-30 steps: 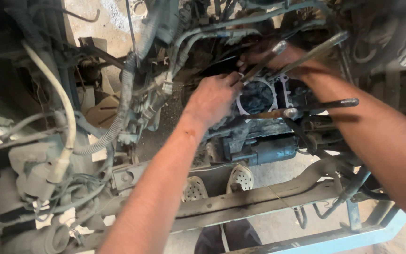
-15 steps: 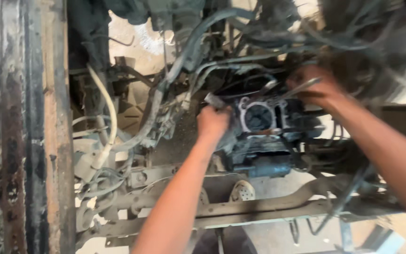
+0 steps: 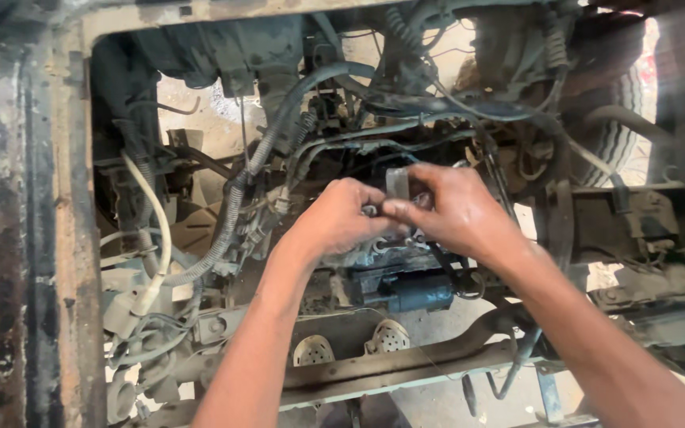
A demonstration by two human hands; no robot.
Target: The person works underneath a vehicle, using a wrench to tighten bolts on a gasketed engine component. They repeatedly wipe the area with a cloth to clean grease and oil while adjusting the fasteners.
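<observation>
Grimy engine bay (image 3: pixel 223 55), hands on grey part (image 3: pixel 396 182).

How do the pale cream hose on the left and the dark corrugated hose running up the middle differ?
The pale cream smooth hose is light-coloured; the dark corrugated hose is nearly black. The cream one has a smooth skin, while the dark one is ribbed. The cream one curves down the left side, away from the hands; the dark one climbs diagonally beside the left hand. Both look dusty.

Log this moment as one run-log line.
left hand: on engine block | right hand: pinching small metal part | hoses left
</observation>
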